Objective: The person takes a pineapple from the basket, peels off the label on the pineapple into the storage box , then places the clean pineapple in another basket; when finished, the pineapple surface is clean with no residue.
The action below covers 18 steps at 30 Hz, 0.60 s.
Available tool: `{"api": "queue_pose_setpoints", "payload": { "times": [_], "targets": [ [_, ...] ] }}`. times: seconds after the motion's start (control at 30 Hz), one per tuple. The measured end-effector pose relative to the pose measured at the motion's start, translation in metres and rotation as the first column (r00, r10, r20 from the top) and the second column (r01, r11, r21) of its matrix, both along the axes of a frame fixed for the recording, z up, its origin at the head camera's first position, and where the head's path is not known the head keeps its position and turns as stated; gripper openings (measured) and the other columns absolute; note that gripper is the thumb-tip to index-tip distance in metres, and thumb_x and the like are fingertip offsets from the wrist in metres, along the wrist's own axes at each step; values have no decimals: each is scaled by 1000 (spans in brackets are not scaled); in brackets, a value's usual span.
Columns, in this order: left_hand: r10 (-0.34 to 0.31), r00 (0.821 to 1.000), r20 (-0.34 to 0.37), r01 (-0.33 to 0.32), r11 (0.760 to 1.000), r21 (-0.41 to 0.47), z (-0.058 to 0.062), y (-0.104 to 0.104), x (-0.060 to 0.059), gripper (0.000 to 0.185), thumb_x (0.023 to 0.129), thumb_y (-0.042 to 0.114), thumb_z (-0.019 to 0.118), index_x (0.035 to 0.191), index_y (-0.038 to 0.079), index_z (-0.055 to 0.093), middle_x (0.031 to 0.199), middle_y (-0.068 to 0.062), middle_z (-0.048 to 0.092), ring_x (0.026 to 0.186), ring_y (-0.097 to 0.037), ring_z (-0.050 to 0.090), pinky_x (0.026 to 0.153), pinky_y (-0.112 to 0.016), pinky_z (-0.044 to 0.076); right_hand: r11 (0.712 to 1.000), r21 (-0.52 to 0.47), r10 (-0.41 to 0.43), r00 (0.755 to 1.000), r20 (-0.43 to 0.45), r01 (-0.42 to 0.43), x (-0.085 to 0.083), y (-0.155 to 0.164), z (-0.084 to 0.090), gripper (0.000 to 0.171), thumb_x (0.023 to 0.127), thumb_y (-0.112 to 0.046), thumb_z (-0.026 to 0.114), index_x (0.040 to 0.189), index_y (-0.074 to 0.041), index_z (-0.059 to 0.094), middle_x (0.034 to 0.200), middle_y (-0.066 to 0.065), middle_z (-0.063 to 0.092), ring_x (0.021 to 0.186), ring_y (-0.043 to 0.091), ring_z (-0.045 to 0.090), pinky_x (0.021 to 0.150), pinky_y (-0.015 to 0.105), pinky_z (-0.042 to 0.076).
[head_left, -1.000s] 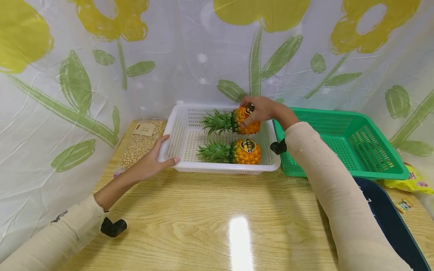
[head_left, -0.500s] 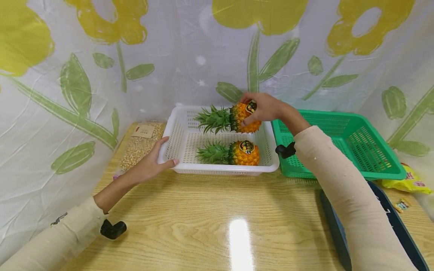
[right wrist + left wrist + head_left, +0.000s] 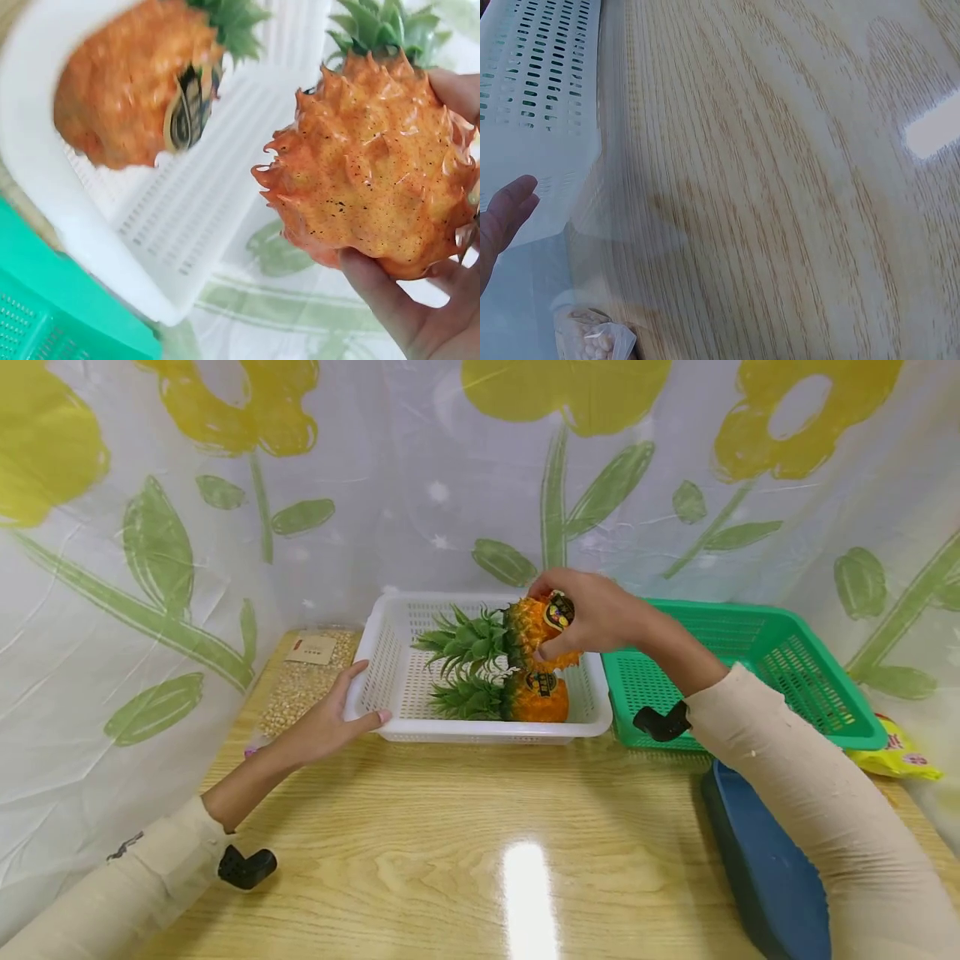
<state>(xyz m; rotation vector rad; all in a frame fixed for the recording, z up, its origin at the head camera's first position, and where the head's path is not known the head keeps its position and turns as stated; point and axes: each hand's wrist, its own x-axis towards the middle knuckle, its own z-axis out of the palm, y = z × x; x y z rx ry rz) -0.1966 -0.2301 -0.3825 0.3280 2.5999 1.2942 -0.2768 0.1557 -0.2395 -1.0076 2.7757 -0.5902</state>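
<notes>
Right hand (image 3: 600, 617) clamped round spiky, glossy orange pineapple (image 3: 528, 631), held over perforated white basket (image 3: 480, 727), near second pineapple (image 3: 538, 700), also stickered. Left hand (image 3: 327, 720) spread, thumb and fingers apart, touching basket's rim.

The pale-brown wood-grain bench (image 3: 375, 827) has a smooth, glossy top with one bright reflection. Along its far edge, the white rectangular basket (image 3: 480, 728) and the green rectangular basket (image 3: 804, 653) are smooth perforated plastic with low sheen. The orange barrel-shaped pineapples (image 3: 367, 172) have rough, spiked, glossy skin. Far left corner: clear kernel-filled bag (image 3: 292, 689), glossy plastic film. Right edge: dark-blue tray (image 3: 772, 868), smooth, matt.
</notes>
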Motion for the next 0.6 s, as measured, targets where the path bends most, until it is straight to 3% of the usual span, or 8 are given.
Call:
{"api": "queue_pose_setpoints", "payload": {
  "times": [0.3,0.53,0.6],
  "targets": [
    [8,1000,6,-8,1000,-3,-2,0,-1,99,96,47,64,162,21,-5,150,-37,34,132,-55,45,104,-70,38,999,-41,-35,999,-15,34,47,2,1,71,77,-37,86,136,-13,55,134,6,58,103,24,55,82,42,47],
    [13,1000,3,-13,1000,3,-3,0,-1,100,95,47,65,162,22,-5,149,-36,37,129,-54,49,103,-69,41,999,-31,-33,999,8,33,78,6,-1,69,77,-36,85,136,-16,55,135,4,58,104,22,56,83,43,48],
    [16,1000,-3,-16,1000,2,-2,1,0,100,95,46,65,162,21,-5,149,-36,38,128,-53,50,102,-68,43,999,-25,-21,1000,12,21,87,7,-3,69,78,-36,84,137,-16,54,132,3,59,97,20,55,79,41,48]
  ]
}}
